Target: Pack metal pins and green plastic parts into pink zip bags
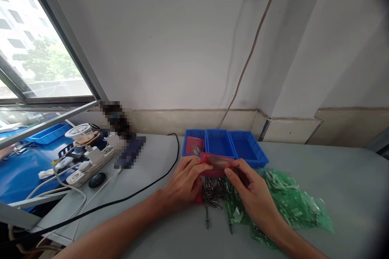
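A small red translucent plastic bag (217,164) is stretched between my two hands above the table. My left hand (184,176) pinches its left end, and my right hand (247,182) grips the right end between thumb and fingers. Something pale shows through the bag, too blurred to name. Below lies a heap of small metal pins that look like blind rivets (213,189), partly hidden by the hands. Another piece of red plastic (198,197) shows under my left hand. Crumpled green plastic bags (293,200) lie beside and beneath my right forearm.
Three joined blue bins (254,162) stand by the wall; the left one holds a red bag (194,145). A black cable (130,197) crosses the table at left, near a power strip (91,168) and a round black object (97,180). A metal frame (48,121) borders the left side.
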Action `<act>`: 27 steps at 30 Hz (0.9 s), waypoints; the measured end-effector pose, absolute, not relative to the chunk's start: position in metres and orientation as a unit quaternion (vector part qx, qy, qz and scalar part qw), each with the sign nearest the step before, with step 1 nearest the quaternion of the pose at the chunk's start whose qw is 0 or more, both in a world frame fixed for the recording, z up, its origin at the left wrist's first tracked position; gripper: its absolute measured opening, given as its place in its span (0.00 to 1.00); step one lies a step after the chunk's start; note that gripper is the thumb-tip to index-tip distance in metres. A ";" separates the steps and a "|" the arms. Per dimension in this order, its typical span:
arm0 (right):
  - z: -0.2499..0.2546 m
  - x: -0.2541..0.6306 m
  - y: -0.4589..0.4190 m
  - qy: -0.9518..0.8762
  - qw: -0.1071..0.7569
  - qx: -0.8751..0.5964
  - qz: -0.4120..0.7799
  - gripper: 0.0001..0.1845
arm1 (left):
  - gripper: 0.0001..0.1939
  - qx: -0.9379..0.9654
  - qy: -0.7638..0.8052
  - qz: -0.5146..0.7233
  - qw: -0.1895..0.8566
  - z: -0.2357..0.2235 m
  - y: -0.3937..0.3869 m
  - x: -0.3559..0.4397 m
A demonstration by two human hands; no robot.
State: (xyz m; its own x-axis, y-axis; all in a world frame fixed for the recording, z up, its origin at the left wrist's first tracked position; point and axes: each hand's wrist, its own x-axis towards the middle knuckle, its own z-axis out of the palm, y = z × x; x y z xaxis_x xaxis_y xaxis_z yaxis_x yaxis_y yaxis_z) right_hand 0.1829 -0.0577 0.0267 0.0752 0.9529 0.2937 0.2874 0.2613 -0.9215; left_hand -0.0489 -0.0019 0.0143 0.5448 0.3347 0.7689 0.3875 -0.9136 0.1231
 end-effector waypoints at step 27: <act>0.027 0.183 -0.062 -0.571 0.511 -0.522 0.375 0.20 | 0.13 -0.864 -0.237 -0.444 0.026 0.016 -0.002 -0.053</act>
